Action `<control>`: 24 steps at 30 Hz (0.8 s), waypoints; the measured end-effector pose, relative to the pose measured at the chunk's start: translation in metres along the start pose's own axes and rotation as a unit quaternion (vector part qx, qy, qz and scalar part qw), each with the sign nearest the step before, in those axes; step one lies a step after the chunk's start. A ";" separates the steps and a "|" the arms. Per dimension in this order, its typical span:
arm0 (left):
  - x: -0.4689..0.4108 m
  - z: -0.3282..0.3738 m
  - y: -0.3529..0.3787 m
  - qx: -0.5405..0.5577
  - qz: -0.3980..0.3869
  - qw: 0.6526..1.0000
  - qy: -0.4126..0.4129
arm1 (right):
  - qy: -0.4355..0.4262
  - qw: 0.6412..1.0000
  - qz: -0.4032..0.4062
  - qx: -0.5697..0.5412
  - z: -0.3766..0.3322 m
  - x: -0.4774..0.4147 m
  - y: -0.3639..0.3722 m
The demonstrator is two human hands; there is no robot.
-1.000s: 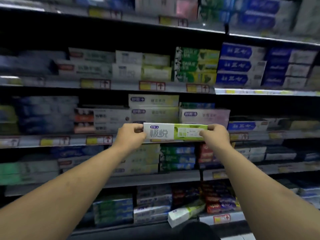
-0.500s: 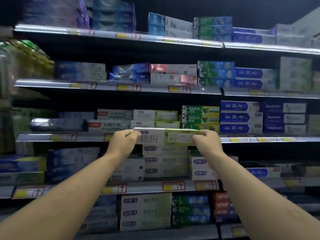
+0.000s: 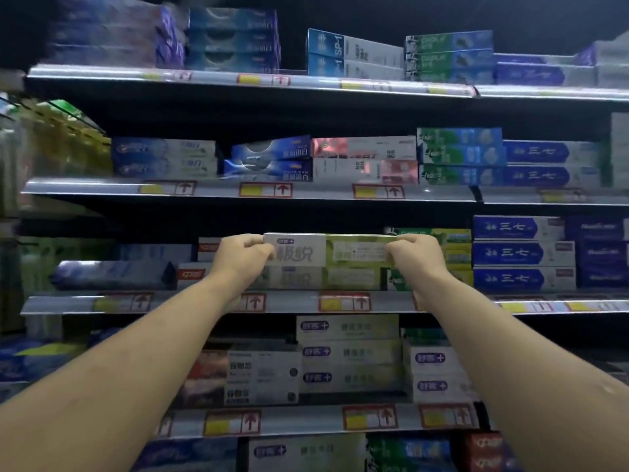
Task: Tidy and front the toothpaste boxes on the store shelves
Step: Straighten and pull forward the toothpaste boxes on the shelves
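Observation:
A white and light-green toothpaste box [image 3: 328, 250] is held level between both hands, face toward me. My left hand [image 3: 243, 258] grips its left end and my right hand [image 3: 415, 257] grips its right end. The box sits at the top of a matching white and green box [image 3: 326, 277] on the third shelf [image 3: 190, 301] from the top. Whether the two boxes touch I cannot tell.
Green and yellow boxes [image 3: 456, 248] and blue boxes [image 3: 520, 253] stand right of the held box. A red and white box [image 3: 190, 274] lies to its left. Shelves above and below carry several stacked toothpaste boxes behind price-tag rails [image 3: 265, 190].
Both hands have carried the box upward from the lower shelf level to the shelf above, and my view has tilted up with it. The grip at both ends is unchanged.

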State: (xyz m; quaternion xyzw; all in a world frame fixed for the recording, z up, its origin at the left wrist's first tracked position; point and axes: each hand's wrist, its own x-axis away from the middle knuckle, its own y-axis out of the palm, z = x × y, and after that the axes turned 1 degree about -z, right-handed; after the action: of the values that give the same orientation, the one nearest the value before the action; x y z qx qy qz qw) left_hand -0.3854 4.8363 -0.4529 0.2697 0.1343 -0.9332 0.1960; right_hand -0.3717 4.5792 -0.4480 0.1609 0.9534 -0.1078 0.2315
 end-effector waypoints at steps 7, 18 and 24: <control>-0.053 -0.013 0.005 -0.022 0.006 1.000 -0.012 | 0.014 0.999 -0.016 -0.029 0.013 -0.052 0.041; -0.076 -0.058 0.027 -0.109 0.023 0.994 -0.019 | -0.011 0.999 0.045 0.025 0.045 -0.073 0.069; -0.069 -0.067 0.032 -0.155 0.064 0.986 -0.010 | -0.023 0.992 0.075 0.098 0.053 -0.067 0.075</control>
State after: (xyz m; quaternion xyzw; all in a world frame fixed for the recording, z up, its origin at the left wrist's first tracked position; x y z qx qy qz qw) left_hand -0.2876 4.8519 -0.4736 0.2349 0.2574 -0.8893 0.2961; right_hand -0.2674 4.6165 -0.4717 0.2516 0.9179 -0.1866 0.2436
